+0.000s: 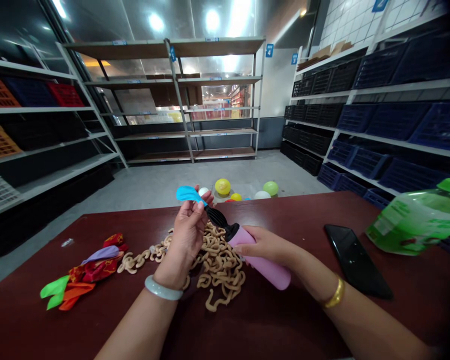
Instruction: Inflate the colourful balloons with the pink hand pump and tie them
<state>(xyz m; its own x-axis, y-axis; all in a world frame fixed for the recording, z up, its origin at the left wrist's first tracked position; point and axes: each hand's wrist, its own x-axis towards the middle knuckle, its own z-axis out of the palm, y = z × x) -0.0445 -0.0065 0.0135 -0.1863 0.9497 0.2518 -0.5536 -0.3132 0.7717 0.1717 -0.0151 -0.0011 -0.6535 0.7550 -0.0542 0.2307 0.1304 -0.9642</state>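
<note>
My right hand (260, 245) is wrapped round the pink barrel of a balloon pump (272, 272), which slants up to the left with its black ribbed end (217, 217) on top. At the tip of the black end is a limp blue balloon (187, 193). The fingers of my left hand (191, 222) pinch this balloon near its neck. Exactly how far the neck sits over the nozzle is hidden by the fingers. Below both hands, a pile of curled tan snack-like pieces (221, 270) lies on the dark red table (285, 325).
Deflated balloons (97, 270) in several colours lie at the left. A black phone (356, 260) and a green-capped bottle (416, 220) are at the right. Inflated balloons (222, 187) rest on the floor beyond the table. Shelves (225, 132) with crates (367, 162) line the room.
</note>
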